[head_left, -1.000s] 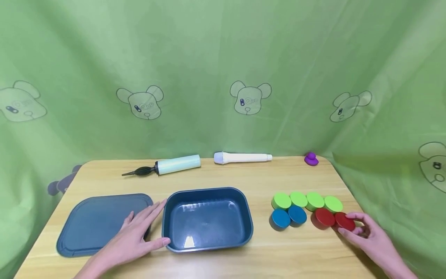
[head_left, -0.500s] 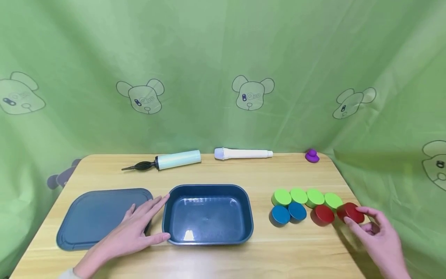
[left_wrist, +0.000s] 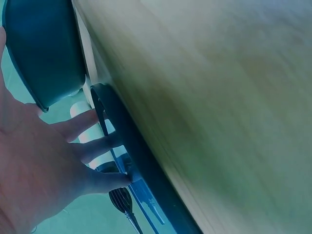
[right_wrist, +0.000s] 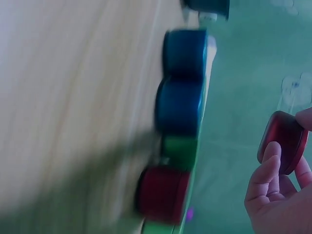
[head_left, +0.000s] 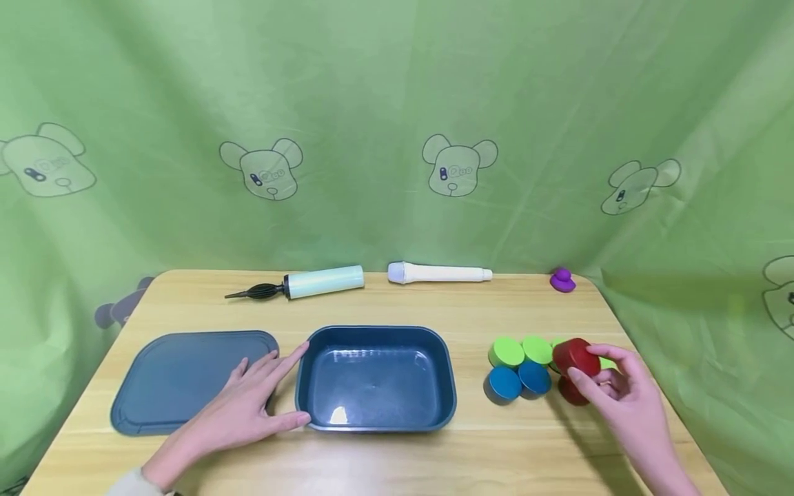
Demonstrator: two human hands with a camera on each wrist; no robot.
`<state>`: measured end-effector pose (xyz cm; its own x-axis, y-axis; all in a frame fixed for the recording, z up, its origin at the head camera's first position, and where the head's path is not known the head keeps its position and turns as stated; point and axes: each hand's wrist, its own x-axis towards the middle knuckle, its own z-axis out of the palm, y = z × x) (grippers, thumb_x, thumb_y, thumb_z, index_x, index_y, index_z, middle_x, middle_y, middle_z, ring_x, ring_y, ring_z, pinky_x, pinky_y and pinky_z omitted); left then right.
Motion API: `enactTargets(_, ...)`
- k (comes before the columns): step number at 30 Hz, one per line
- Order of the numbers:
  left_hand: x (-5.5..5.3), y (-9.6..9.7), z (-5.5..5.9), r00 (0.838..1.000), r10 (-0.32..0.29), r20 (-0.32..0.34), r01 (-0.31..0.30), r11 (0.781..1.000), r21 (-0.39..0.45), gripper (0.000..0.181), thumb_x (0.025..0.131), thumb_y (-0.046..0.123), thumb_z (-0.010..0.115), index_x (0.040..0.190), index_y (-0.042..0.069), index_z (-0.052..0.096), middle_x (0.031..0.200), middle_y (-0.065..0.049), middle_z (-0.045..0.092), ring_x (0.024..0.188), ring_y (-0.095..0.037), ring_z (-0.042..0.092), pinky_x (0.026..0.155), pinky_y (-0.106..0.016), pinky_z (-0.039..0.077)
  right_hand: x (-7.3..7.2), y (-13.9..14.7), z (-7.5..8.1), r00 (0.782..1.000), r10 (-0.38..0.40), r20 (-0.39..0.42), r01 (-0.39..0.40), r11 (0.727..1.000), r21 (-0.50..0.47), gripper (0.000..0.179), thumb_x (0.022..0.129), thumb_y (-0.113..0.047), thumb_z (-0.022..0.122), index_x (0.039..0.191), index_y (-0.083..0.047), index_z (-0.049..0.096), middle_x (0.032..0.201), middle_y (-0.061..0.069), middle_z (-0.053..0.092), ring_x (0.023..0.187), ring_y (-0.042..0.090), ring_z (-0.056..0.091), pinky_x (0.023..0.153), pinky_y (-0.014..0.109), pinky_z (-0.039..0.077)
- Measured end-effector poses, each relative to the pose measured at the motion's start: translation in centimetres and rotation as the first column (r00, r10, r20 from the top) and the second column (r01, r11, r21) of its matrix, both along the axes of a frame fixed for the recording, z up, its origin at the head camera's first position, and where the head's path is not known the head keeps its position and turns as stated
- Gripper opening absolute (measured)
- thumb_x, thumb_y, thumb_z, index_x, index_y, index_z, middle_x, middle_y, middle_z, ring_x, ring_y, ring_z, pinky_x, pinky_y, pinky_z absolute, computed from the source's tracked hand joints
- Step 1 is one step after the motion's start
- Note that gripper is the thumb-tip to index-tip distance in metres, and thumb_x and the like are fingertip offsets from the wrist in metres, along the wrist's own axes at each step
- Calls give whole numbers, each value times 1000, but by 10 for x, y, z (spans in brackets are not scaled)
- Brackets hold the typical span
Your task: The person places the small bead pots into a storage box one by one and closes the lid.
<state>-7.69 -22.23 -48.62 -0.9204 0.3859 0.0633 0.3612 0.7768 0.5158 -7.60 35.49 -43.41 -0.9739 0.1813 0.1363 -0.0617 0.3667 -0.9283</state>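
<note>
My right hand [head_left: 626, 399] pinches a small red round tin [head_left: 574, 356] between thumb and fingers, raised above the tabletop. Beneath it stands another red tin [head_left: 571, 393], partly covered. Two blue tins [head_left: 503, 384] and several lime-green ones [head_left: 507, 351] stand close together just to the left; the held tin and hand hide some of the green. With fingers spread, my left hand [head_left: 238, 410] touches the left edge of a dark blue rectangular box [head_left: 372, 396] with index finger and thumb. Its other fingers lie over the right part of a flat dark blue lid [head_left: 180, 379].
Along the back of the wooden table [head_left: 397, 461] lie a pale blue hand pump [head_left: 325, 281] with a black nozzle, a white microphone [head_left: 440, 273] and a small purple hat-shaped thing [head_left: 562, 280]. A green curtain [head_left: 372, 103] hangs behind.
My right hand has lifted the red tin from the right end of the group and carried it left, above the other red tin. My left hand stays at the box.
</note>
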Motion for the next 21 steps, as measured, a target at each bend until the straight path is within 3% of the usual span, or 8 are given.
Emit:
enactTargets(7, -1, 0, -1, 999, 5, 33, -5, 1000, 5, 102, 94, 75, 72, 175, 43, 21, 171, -6, 42, 158, -45, 34, 120, -81, 8, -9, -46, 10, 997, 77, -5, -76, 991, 113, 48, 101, -7, 81, 143, -9, 59, 88, 10, 70, 70, 19, 64, 61, 24, 52)
enactTargets(21, 1, 2, 4, 1000, -8, -9, 8, 997, -77, 98, 99, 72, 67, 177, 38, 18, 171, -10, 42, 157, -51, 32, 118, -83, 16, -28, -116, 5, 970, 233, -74, -229, 972, 60, 44, 97, -5, 85, 135, -11, 65, 85, 13, 68, 67, 20, 62, 57, 26, 51)
